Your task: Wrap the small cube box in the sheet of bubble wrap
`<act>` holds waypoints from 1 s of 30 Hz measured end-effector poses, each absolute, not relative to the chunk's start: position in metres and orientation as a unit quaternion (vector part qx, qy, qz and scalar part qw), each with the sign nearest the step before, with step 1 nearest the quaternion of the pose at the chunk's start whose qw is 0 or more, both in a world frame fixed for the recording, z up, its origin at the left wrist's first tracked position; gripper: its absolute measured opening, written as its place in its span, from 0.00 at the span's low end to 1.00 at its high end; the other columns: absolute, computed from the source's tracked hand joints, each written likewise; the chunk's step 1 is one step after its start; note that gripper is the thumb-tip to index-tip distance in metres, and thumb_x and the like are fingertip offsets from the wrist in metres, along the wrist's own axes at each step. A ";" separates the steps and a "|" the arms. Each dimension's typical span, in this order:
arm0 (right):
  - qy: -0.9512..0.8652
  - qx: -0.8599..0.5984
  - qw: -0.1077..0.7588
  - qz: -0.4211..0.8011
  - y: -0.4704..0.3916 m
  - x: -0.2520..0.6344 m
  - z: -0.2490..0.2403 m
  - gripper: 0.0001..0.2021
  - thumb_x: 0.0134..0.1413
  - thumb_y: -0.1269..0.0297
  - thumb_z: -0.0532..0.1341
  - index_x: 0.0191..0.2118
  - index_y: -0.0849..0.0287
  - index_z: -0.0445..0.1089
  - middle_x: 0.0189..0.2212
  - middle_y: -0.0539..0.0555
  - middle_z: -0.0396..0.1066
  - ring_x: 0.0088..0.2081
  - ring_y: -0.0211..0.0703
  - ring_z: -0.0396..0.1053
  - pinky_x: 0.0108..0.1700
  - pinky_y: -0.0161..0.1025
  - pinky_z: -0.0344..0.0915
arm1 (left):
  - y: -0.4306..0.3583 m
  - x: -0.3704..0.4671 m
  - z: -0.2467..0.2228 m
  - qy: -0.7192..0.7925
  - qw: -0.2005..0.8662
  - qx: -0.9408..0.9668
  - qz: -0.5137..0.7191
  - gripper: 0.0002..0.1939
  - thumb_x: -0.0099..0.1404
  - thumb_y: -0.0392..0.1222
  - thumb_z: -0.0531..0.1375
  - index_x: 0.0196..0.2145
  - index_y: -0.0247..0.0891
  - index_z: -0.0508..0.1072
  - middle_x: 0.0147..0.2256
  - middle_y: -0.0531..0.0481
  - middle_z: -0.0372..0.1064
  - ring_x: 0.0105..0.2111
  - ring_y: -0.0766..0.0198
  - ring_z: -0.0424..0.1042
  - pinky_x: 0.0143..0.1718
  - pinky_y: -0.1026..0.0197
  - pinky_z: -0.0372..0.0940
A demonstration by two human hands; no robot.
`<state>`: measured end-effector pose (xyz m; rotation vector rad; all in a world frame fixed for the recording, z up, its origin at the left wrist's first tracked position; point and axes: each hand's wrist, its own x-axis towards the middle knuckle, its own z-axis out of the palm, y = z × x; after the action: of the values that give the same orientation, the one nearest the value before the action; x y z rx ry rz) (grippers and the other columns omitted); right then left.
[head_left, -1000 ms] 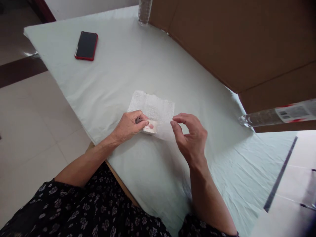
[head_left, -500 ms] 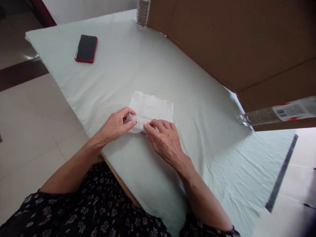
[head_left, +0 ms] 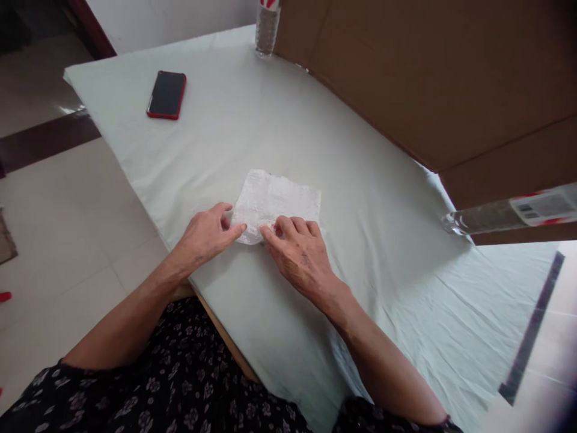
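Holding a crinkled white sheet (head_left: pixel 282 195), the right hand (head_left: pixel 298 252) curls beside the loosely spread left hand (head_left: pixel 205 233).

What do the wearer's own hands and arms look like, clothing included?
The left hand and right hand are ungloved, and no watch or bracelet shows on either wrist. The forearms are bare too. Black sleeves with a pale flower print end near the elbows.

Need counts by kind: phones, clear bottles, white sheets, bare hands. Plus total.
Phones: 1 (red-edged phone)
Clear bottles: 2 (far bottle, near bottle)
White sheets: 1 (white sheet)
Bare hands: 2 (left hand, right hand)
Total: 6
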<state>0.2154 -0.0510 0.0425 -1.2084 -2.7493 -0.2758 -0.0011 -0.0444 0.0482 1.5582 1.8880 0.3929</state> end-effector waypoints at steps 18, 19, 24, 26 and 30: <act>-0.928 -0.364 0.024 -0.078 -0.037 0.209 0.048 0.08 0.64 0.74 0.56 0.42 0.56 0.71 0.37 0.56 0.71 0.37 0.49 0.58 0.39 0.46 0.44 | -0.046 0.032 0.034 0.616 0.572 0.354 0.409 0.06 0.56 0.36 0.62 0.34 0.34 0.73 0.22 0.55 0.69 0.19 0.71 0.64 0.17 0.69 0.59; -0.927 -0.367 0.021 -0.072 -0.037 0.208 0.049 0.08 0.64 0.74 0.57 0.44 0.57 0.71 0.37 0.56 0.72 0.37 0.49 0.59 0.39 0.46 0.44 | -0.045 0.036 0.036 0.615 0.577 0.343 0.414 0.04 0.56 0.34 0.61 0.32 0.34 0.72 0.21 0.55 0.69 0.19 0.71 0.64 0.17 0.69 0.60; -0.919 -0.392 0.038 -0.028 -0.040 0.211 0.055 0.18 0.61 0.67 0.62 0.55 0.65 0.66 0.42 0.60 0.76 0.41 0.53 0.65 0.41 0.46 0.50 | -0.040 0.049 0.043 0.600 0.605 0.317 0.417 0.02 0.57 0.32 0.60 0.30 0.35 0.70 0.19 0.57 0.66 0.17 0.71 0.63 0.15 0.68 0.60; -0.914 -0.401 0.058 -0.003 -0.042 0.214 0.057 0.21 0.60 0.65 0.63 0.57 0.66 0.65 0.43 0.61 0.77 0.42 0.54 0.67 0.43 0.46 0.52 | -0.039 0.052 0.045 0.599 0.606 0.326 0.409 0.02 0.58 0.33 0.60 0.30 0.36 0.69 0.19 0.58 0.66 0.17 0.71 0.63 0.16 0.68 0.60; -0.905 -0.409 0.104 0.051 -0.046 0.223 0.058 0.22 0.58 0.67 0.60 0.58 0.66 0.63 0.43 0.62 0.78 0.42 0.55 0.71 0.46 0.46 0.57 | -0.040 0.052 0.051 0.602 0.590 0.389 0.372 0.05 0.57 0.35 0.61 0.34 0.35 0.73 0.20 0.57 0.67 0.19 0.70 0.64 0.21 0.66 0.63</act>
<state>0.2231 -0.0460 0.0581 -1.2058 -2.6694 0.1503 0.0515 -0.0404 0.0508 0.9059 1.4022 0.8652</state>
